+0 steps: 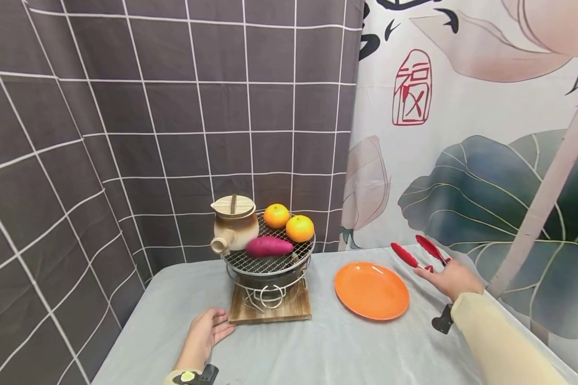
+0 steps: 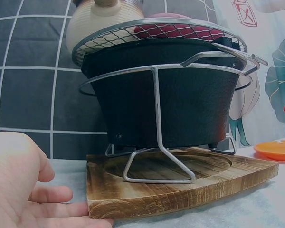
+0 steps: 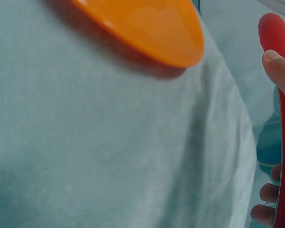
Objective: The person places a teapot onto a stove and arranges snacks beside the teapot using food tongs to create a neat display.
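My left hand lies palm up at the near left corner of a wooden board. Its fingers are nearly straight, with the fingertips at the board's lower edge in the left wrist view. On the board stands a black stove in a wire stand, topped by a round wire mesh. The mesh carries a clay teapot, a purple sweet potato and two oranges. Over the table's right side, my right hand grips red-tipped tongs, whose tips are spread apart with nothing between them.
An orange plate sits between the stove and my right hand. A pale cloth covers the table. Behind it hang a dark grid-patterned curtain and a white curtain with lotus prints.
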`<state>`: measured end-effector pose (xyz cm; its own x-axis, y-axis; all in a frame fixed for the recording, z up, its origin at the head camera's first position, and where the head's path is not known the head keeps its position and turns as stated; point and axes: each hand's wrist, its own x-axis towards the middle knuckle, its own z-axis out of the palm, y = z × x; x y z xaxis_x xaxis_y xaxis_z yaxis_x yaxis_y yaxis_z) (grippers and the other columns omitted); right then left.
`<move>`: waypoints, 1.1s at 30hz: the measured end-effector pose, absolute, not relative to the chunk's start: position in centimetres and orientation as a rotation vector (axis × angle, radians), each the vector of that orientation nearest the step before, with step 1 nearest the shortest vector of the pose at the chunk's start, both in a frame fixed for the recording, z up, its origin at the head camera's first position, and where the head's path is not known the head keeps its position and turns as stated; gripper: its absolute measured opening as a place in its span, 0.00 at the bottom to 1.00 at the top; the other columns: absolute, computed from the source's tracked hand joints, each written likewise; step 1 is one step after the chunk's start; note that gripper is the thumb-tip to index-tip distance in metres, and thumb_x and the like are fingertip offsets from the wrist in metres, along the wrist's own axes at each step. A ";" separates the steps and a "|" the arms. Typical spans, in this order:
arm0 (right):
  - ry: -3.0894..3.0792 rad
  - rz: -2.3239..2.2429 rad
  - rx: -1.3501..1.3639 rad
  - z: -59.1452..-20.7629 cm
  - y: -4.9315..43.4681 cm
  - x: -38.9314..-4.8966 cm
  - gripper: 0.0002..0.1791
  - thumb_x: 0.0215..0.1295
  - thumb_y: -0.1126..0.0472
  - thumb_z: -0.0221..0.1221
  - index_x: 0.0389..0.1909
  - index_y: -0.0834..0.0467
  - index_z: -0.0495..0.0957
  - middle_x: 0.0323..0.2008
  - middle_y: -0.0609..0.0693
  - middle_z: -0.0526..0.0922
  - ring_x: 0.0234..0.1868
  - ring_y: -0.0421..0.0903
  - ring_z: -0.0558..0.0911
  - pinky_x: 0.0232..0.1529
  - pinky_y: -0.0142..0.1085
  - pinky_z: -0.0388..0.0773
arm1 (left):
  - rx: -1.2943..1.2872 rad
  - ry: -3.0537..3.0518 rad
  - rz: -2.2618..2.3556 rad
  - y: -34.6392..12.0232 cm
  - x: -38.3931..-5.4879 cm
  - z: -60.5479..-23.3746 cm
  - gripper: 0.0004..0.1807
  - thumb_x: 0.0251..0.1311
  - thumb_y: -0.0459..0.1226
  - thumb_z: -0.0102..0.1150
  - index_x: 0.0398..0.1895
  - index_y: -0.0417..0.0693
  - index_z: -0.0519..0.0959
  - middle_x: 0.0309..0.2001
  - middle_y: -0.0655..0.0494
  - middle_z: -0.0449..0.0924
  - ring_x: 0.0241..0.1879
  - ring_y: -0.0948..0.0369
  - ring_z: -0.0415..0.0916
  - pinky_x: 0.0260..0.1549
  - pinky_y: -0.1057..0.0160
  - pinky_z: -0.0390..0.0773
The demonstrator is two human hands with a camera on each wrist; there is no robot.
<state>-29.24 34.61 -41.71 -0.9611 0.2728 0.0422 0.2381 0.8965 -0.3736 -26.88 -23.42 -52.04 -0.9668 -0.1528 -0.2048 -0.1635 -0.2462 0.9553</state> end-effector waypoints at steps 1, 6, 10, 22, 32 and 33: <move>-2.979 0.557 -0.406 -41.9 34.7 -29.2 0.57 0.59 0.27 0.59 0.53 0.82 0.65 0.41 0.75 0.77 0.37 0.63 0.80 0.27 0.45 0.85 | -0.403 1.924 2.442 -23.4 -26.9 -52.0 0.23 0.73 0.33 0.39 0.57 0.16 0.65 0.45 0.32 0.80 0.41 0.48 0.84 0.42 0.50 0.89; -3.001 0.549 -0.446 -43.6 35.1 -29.3 0.60 0.58 0.24 0.57 0.54 0.85 0.63 0.46 0.80 0.74 0.42 0.68 0.79 0.31 0.50 0.86 | -0.411 1.928 2.441 -23.4 -26.9 -52.1 0.23 0.73 0.34 0.39 0.57 0.16 0.65 0.46 0.33 0.81 0.40 0.48 0.84 0.42 0.50 0.89; -3.011 0.527 -0.478 -44.8 35.1 -28.9 0.62 0.57 0.23 0.57 0.53 0.85 0.64 0.43 0.79 0.73 0.42 0.69 0.76 0.32 0.49 0.86 | -0.421 1.928 2.435 -23.4 -26.9 -52.3 0.23 0.73 0.34 0.40 0.58 0.17 0.65 0.46 0.32 0.80 0.41 0.48 0.84 0.43 0.50 0.89; -3.020 0.462 -0.525 -46.5 34.2 -27.9 0.60 0.57 0.24 0.58 0.49 0.85 0.64 0.40 0.77 0.71 0.42 0.70 0.71 0.45 0.59 0.80 | -0.406 1.958 2.411 -23.1 -26.7 -52.1 0.25 0.75 0.35 0.38 0.60 0.16 0.64 0.59 0.18 0.69 0.44 0.45 0.84 0.45 0.49 0.88; -2.941 0.343 -0.572 -48.3 34.2 -28.4 0.60 0.61 0.25 0.55 0.51 0.86 0.61 0.42 0.79 0.68 0.44 0.73 0.68 0.49 0.64 0.77 | -0.373 1.952 2.429 -23.3 -26.9 -52.1 0.25 0.74 0.34 0.38 0.59 0.15 0.63 0.55 0.20 0.73 0.42 0.48 0.84 0.45 0.49 0.89; -2.928 0.324 -0.570 -48.5 34.1 -28.4 0.60 0.61 0.25 0.54 0.52 0.86 0.61 0.42 0.80 0.68 0.45 0.74 0.68 0.50 0.65 0.76 | -0.376 1.951 2.430 -23.3 -26.9 -52.2 0.25 0.74 0.34 0.38 0.59 0.15 0.63 0.55 0.20 0.74 0.42 0.48 0.84 0.45 0.49 0.89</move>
